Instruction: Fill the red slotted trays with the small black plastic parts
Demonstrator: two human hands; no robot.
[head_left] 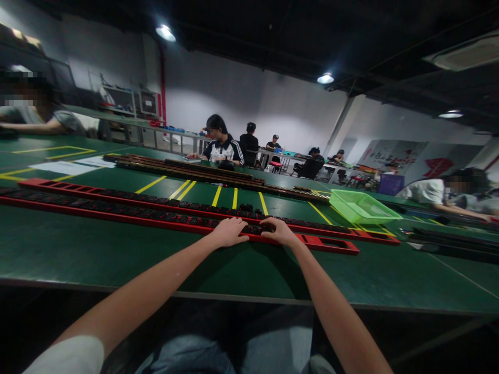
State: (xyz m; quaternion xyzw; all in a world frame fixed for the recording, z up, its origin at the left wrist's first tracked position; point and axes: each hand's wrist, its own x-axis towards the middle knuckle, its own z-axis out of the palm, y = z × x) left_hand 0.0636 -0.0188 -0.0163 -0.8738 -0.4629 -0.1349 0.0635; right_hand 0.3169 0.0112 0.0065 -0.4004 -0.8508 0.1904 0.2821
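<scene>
Two long red trays lie across the green table. The nearer red tray (327,245) is mostly filled with small black parts, with bare slots near its right end. My left hand (229,232) rests on this tray, fingers bent over its edge and wrapped round it. Just to the right, my right hand (277,231) curls its thumb and fingers at black parts in the same tray; what lies between its fingertips is too small to tell. Behind it, the farther red tray (374,238) also holds black parts, with a few loose ones heaped on it.
A green basket (360,208) stands behind the trays at right. Long dark strips (187,170) lie farther back. White papers (68,167) are at left, black strips (456,241) at right. Several people sit around, one person (224,145) across the table.
</scene>
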